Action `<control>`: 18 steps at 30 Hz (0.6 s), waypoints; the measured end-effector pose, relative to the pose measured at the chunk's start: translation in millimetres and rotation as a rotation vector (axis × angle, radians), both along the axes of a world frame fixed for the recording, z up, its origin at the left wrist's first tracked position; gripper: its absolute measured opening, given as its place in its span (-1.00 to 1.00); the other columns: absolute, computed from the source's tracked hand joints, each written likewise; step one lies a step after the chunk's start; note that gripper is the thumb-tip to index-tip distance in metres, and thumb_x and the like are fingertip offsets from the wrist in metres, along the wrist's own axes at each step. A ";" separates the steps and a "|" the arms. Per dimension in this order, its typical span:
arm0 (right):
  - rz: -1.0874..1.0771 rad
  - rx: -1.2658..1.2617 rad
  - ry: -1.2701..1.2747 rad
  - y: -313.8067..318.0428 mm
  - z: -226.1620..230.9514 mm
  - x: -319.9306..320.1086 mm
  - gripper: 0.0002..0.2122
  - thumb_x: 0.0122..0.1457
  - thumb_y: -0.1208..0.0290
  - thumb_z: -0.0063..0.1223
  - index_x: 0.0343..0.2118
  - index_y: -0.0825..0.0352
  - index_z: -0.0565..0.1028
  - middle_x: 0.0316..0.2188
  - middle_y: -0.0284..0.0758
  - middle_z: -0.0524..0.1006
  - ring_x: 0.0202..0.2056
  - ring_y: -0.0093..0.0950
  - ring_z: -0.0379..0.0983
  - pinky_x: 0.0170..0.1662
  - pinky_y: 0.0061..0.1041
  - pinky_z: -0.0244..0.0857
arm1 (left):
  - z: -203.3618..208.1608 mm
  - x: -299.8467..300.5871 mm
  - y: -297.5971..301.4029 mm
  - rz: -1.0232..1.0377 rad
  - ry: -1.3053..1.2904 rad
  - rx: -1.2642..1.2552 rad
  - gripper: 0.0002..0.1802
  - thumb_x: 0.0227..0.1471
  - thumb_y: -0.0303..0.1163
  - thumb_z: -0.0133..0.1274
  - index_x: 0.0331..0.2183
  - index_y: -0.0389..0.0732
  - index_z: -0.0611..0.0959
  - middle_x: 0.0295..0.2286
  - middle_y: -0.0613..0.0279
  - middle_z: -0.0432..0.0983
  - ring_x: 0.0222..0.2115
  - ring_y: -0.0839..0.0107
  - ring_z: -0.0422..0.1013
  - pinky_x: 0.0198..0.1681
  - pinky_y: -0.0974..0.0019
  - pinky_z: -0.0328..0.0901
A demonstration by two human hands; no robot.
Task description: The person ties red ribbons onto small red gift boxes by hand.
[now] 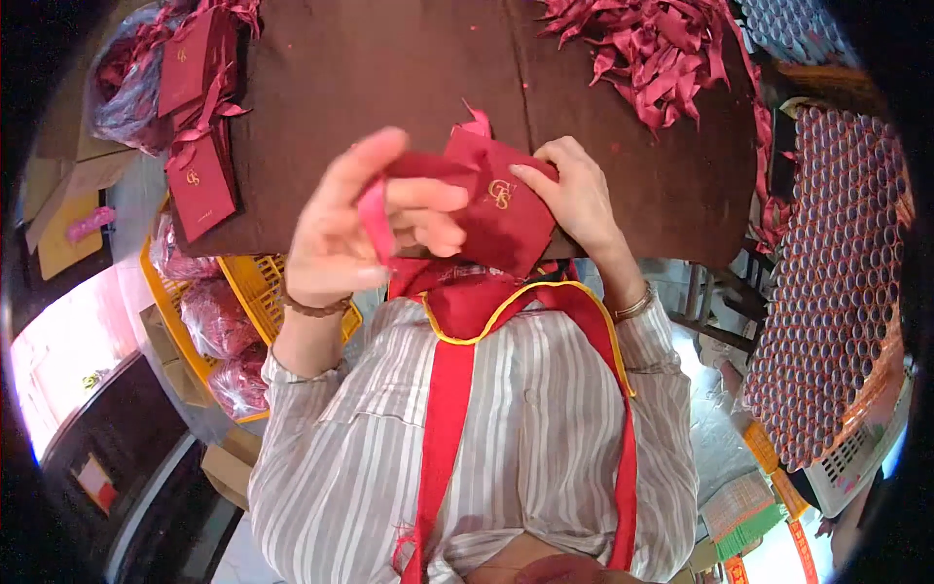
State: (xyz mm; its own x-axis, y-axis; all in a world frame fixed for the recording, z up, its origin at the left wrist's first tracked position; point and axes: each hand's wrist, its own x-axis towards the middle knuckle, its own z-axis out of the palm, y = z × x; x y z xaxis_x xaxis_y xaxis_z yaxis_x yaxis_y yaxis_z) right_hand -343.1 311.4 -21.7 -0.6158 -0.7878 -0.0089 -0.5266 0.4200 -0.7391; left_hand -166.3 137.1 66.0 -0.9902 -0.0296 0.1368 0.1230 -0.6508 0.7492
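Note:
At the table's near edge I hold a flat dark-red paper gift bag (511,200) with a gold emblem. My right hand (579,190) pinches its upper right corner, thumb on the front face and fingers behind. My left hand (379,219) is raised over the bag's left side, slightly blurred, with its fingers partly curled. A red ribbon (375,219) loops around those fingers and runs toward the top of the bag. Another ribbon end (477,122) sticks up above the bag's top edge. The bag's back is hidden.
Stacked red bags with ribbons (201,185) lie at the table's left edge. A heap of red ribbons (657,54) lies far right on the brown tabletop (389,58). Yellow crates (258,302) with wrapped bundles stand left; a tray of many small round pieces (827,282) stands right.

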 end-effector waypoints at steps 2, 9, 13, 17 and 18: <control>-0.008 -0.061 -0.009 4.0 -5.3 -1.2 -0.80 -0.01 0.34 0.11 -0.41 0.39 0.46 -0.39 -0.21 0.41 -0.31 -0.30 0.38 -0.25 -0.44 0.25 | -3.7 -2.7 -8.7 0.047 0.150 0.107 -0.11 -0.08 -0.23 0.07 0.15 -0.27 -0.04 -0.07 -0.28 0.23 -0.16 0.09 0.34 -0.06 0.14 0.22; -0.220 -0.200 -0.102 32.5 0.6 -19.2 -0.85 0.08 0.48 0.00 -0.29 0.37 0.47 -0.28 -0.29 0.44 -0.26 -0.48 0.38 -0.20 -0.61 0.22 | -26.0 -0.4 -38.0 0.265 -0.088 0.019 -0.33 -0.01 -0.30 -0.01 0.08 -0.33 0.14 -0.08 -0.11 0.27 -0.12 0.21 0.31 -0.07 0.23 0.22; -0.251 -0.066 -0.264 46.4 4.5 -15.8 -0.84 0.08 0.48 -0.01 -0.27 0.37 0.48 -0.38 -0.31 0.45 -0.37 -0.51 0.37 -0.28 -0.64 0.22 | -36.0 -7.7 -34.4 0.379 -0.294 -0.048 -0.46 0.03 -0.41 -0.07 0.04 -0.34 0.21 -0.14 -0.02 0.35 -0.17 0.29 0.35 -0.09 0.26 0.23; -0.079 -0.154 -0.095 44.2 0.8 -10.0 -0.82 0.06 0.48 0.02 -0.27 0.39 0.48 -0.42 -0.30 0.42 -0.47 -0.55 0.34 -0.38 -0.65 0.20 | -36.4 -10.0 -30.3 0.232 -0.543 -0.338 -0.60 0.13 -0.32 -0.20 -0.02 -0.29 0.34 -0.34 0.10 0.46 -0.42 0.44 0.38 -0.31 0.40 0.27; -0.079 -0.153 -0.096 42.0 3.4 -7.7 -0.82 0.06 0.48 0.02 -0.27 0.39 0.48 -0.42 -0.30 0.42 -0.47 -0.55 0.34 -0.38 -0.65 0.20 | -30.6 -10.0 -29.0 0.174 -0.690 -0.508 -0.60 0.15 -0.25 -0.22 -0.03 -0.26 0.37 -0.39 0.13 0.48 -0.47 0.49 0.37 -0.39 0.43 0.27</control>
